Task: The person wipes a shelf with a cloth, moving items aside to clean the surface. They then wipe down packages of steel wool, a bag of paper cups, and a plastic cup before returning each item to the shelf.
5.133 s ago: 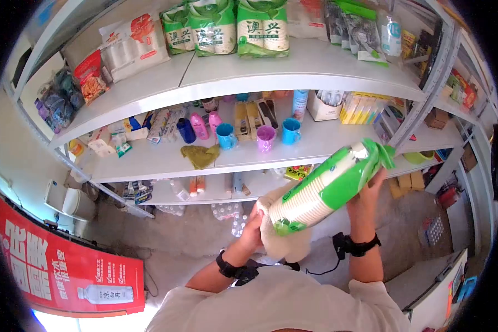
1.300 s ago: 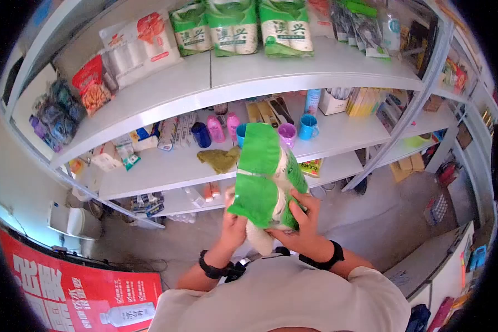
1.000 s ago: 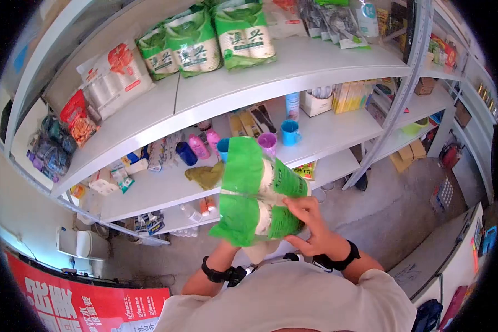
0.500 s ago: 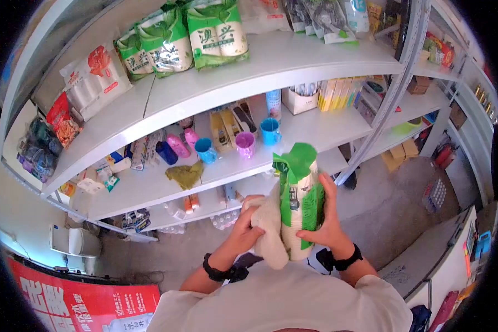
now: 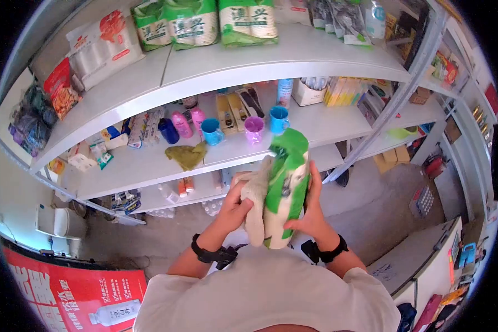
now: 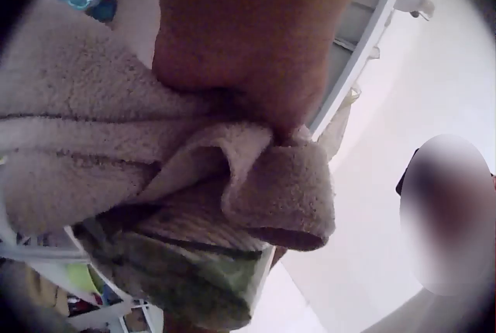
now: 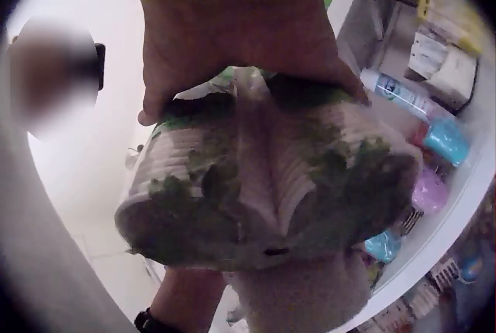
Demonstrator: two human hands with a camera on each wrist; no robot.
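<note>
A green and white plastic pack of paper rolls [image 5: 286, 191] is held upright in front of the chest, slightly tilted. My right hand [image 5: 314, 213] grips its right side, thumb on the near face; in the right wrist view the hand [image 7: 240, 38] spans the pack [image 7: 256, 186]. A beige cloth [image 5: 255, 207] lies against the pack's left side, gripped by my left hand [image 5: 232, 210] with the thumb over it. The left wrist view has the cloth [image 6: 287, 193] bunched below the hand [image 6: 240, 38], beside the pack's green end [image 6: 186, 279].
Similar green packs [image 5: 248, 22] stand on the upper shelf [image 5: 216, 63]. Blue cups [image 5: 211, 131], a purple cup [image 5: 254, 129], pink bottles [image 5: 181, 124] and an olive cloth [image 5: 186, 156] are on the middle shelf. A red banner [image 5: 66, 293] stands at lower left.
The pack, earlier tilted to the right and then turned with its green face forward, now stands nearly upright beside the cloth. Both hands have moved slightly left since half a second ago, and the view has shifted.
</note>
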